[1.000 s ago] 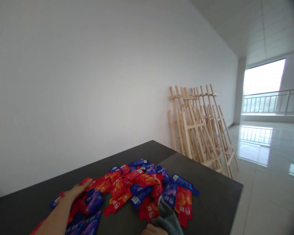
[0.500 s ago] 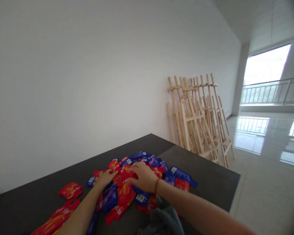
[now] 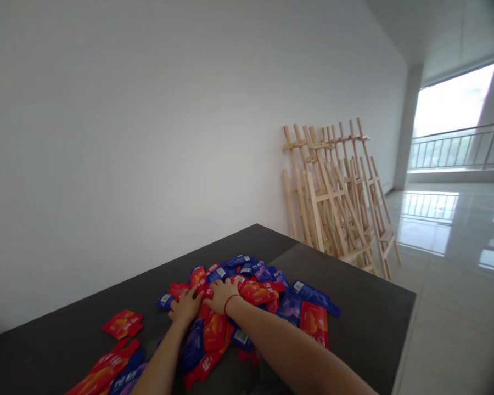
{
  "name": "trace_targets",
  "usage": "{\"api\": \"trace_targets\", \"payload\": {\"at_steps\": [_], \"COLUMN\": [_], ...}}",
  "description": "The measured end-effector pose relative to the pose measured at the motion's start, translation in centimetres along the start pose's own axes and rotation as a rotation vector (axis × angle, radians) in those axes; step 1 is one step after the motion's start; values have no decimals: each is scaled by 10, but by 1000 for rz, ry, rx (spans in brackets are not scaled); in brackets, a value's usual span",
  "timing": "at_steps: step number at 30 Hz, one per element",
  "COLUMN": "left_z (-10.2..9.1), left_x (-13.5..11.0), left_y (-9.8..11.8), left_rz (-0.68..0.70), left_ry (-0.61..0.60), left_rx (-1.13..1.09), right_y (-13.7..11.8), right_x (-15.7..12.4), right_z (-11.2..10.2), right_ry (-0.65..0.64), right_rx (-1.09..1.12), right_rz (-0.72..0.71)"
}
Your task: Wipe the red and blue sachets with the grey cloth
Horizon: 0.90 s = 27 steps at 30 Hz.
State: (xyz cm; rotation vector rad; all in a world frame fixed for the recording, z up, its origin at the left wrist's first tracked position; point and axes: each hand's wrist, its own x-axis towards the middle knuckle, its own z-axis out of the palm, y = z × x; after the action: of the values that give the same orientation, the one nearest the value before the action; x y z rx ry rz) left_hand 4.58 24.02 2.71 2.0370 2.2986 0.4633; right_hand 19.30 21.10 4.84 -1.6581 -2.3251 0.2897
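A heap of flat red and blue packets with printed fronts lies on the dark table (image 3: 366,307). My left hand (image 3: 186,306) rests on the heap's left side, fingers spread over a red packet (image 3: 198,277). Close beside it, my right hand (image 3: 221,296) lies palm down across the middle, its fingers apart on the packets. Neither hand visibly grips a packet; what is under the palms is hidden. Below the hands are another red packet (image 3: 214,332) and a blue packet (image 3: 193,346). A red cord circles my right wrist.
One red packet (image 3: 123,323) lies apart at the left, above a second group of red and blue packets (image 3: 102,370) near the front. Blue (image 3: 315,296) and red packets (image 3: 314,323) fringe the heap's right side. Wooden easels (image 3: 333,203) lean against the white wall beyond the table.
My right hand has moved left across the heap, closer to my left hand, which has shifted slightly right. Red packets right of my right hand are now uncovered. The view has shifted a little.
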Motion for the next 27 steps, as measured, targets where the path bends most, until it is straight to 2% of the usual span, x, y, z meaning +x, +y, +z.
{"api": "trace_targets", "payload": {"at_steps": [5, 10, 12, 14, 16, 18, 21, 24, 27], "left_z": [2, 0, -4, -13, -27, -43, -56, -45, -17], "left_x": [-18, -50, -60, -59, -45, -18, 26, 56, 70], "left_y": [16, 29, 31, 31, 27, 21, 11, 6, 8], "left_rz": [40, 148, 201, 232, 228, 190, 62, -115, -216], "left_ry": [-80, -194, -241, -265, -239, -167, -70, -39, -41], "left_rx": [30, 41, 41, 39, 33, 20, -6, -21, -35], "right_y": [5, 23, 31, 39, 47, 58, 77, 90, 94], "right_x": [-21, -49, -56, -54, -41, -19, 18, 48, 70], "right_z": [-6, -9, -11, -16, -27, -41, -58, -61, -51], "right_ry": [-63, -99, -116, -140, -143, -87, -32, -16, -26], "right_rx": [5, 46, 70, 96, 121, 130, 111, 81, 59], "right_rz": [-136, -323, -399, -425, -369, -226, -94, 47, 158]}}
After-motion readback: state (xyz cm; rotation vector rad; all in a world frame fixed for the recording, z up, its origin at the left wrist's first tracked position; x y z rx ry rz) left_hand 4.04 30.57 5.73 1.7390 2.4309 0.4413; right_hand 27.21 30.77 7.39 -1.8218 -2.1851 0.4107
